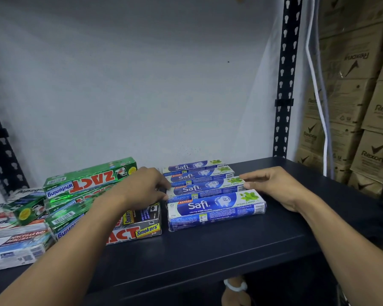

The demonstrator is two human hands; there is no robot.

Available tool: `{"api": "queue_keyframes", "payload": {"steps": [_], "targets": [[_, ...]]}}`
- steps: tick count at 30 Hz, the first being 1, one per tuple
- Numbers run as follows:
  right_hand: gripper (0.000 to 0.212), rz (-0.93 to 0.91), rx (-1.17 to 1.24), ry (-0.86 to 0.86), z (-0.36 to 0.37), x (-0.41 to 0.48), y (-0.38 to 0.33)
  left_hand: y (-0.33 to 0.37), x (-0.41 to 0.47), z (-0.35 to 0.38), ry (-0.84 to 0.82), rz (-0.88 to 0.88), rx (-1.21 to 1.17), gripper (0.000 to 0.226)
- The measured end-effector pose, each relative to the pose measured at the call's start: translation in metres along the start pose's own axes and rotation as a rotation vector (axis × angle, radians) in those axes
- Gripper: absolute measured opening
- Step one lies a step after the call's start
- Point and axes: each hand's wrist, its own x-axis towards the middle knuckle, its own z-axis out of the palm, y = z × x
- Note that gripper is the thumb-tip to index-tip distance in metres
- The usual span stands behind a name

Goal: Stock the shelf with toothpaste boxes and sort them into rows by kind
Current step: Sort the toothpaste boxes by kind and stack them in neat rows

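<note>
Left grip [139, 188]: unclenched, fingertips pressing Safi box [199, 189] end.
Right grip [276, 186]: unclenched, pressing opposite end.
Purpose: likely squaring box between grips into row.

Pale grey wall [142, 74], far; black slotted upright [286, 74], right; stacked brown cartons [363, 96] (Rexona print) beyond; white cable [314, 85] hanging alongside.
</note>
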Motion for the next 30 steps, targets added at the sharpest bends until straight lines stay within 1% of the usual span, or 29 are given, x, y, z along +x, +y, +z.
{"api": "queue_keyframes", "payload": {"steps": [5,8,10,12,14,15,17,19,21,23,30], "targets": [[0.026,-0.016,-0.036,0.008,0.001,0.002,0.002,0.000,-0.001,0.004,0.029,-0.014,-0.012,0.031],[0.027,-0.023,-0.016,0.021,0.003,-0.002,0.003,0.003,-0.007,0.005,0.056,-0.031,-0.023,0.029],[0.026,-0.036,0.036,0.089,0.004,-0.007,0.004,0.006,-0.016,0.009,0.144,-0.036,-0.062,0.026],[0.020,-0.048,0.142,0.166,0.006,-0.017,0.004,0.010,-0.032,0.015,0.290,-0.020,-0.135,0.027],[0.017,-0.068,0.197,0.179,0.007,-0.032,0.002,0.016,-0.052,0.024,0.391,0.000,-0.204,0.039],[0.019,-0.085,0.191,0.160,0.007,-0.041,0.002,0.019,-0.061,0.028,0.400,0.007,-0.214,0.049],[0.024,-0.124,0.095,0.097,0.007,-0.055,0.003,0.023,-0.076,0.038,0.383,0.013,-0.198,0.065],[0.030,-0.131,-0.049,0.066,0.007,-0.059,0.006,0.025,-0.084,0.048,0.378,0.011,-0.158,0.070],[0.032,-0.122,-0.133,0.075,0.007,-0.058,0.007,0.026,-0.087,0.055,0.397,0.016,-0.120,0.063],[0.032,-0.130,-0.143,0.088,0.008,-0.056,0.007,0.027,-0.088,0.057,0.420,0.011,-0.116,0.055],[0.032,-0.123,-0.170,0.093,0.010,-0.059,0.002,0.030,-0.089,0.056,0.431,-0.017,-0.102,0.050]]}}
